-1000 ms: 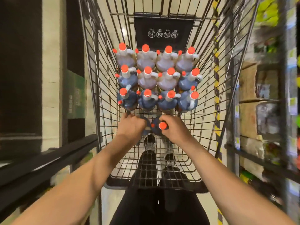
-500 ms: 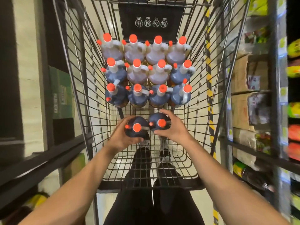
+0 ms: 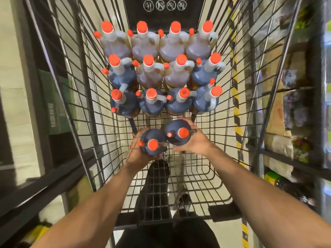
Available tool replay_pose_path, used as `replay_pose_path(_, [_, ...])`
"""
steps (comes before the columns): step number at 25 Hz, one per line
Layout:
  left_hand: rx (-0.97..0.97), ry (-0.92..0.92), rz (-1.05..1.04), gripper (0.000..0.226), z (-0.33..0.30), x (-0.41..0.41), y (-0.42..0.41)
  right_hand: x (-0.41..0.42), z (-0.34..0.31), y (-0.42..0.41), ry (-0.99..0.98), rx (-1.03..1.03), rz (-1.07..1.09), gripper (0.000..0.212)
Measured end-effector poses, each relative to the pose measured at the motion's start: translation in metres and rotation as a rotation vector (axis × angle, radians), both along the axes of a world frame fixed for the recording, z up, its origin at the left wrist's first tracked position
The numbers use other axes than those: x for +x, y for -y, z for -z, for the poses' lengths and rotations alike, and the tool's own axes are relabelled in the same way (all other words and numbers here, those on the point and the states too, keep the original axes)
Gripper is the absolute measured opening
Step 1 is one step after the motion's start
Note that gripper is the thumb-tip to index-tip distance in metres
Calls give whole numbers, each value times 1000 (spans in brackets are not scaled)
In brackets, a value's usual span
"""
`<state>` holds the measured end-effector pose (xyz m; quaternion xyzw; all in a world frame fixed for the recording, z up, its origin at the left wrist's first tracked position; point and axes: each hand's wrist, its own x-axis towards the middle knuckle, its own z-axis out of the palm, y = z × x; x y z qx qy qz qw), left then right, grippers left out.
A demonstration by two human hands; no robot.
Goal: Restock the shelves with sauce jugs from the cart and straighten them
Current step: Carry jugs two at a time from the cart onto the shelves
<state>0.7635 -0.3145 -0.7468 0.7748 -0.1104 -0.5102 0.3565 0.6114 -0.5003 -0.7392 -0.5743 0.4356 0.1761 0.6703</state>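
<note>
Left hand (image 3: 138, 154) fingers curled round one dark plastic sauce jug with orange cap (image 3: 153, 144); right hand (image 3: 195, 142) grips a second dark orange-capped jug (image 3: 177, 132), touching the first. Just beyond the fingertips, twelve orange-capped jugs (image 3: 152, 102) stand upright in the black wire cart (image 3: 211, 169).

Cart layout: jugs in rows at the far end, two near jugs in the hands.

Twelve jugs (image 3: 154, 72) are standing in three rows inside the cart (image 3: 93, 97); nearer, the left hand (image 3: 138, 154) and right hand (image 3: 195, 142) are each holding a jug, side by side and touching. Shelves (image 3: 290, 108) are flanking the cart's right.
</note>
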Motion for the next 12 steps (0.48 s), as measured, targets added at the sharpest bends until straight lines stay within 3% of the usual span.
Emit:
replay_pose_path(2, [-41, 101, 107, 82, 1, 5, -4, -2, 4, 8, 23, -2, -28, 104])
replay_pose_path(3, [-50, 72, 124, 91, -1, 8, -8, 0, 1, 10, 9, -35, -59, 98])
replay_pose_path(5, [-29, -16, 140, 87, -19, 10, 1, 2, -13, 8, 2, -98, -12, 81])
replay_pose_path(9, [-56, -55, 139, 96, -73, 9, 15, -13, -57, -20, 113, -41, 370, 53])
replay_pose_path(12, [-115, -90, 186, 98, -125, -2, 24, -37, -110, -40, 199, 25, 651, 46])
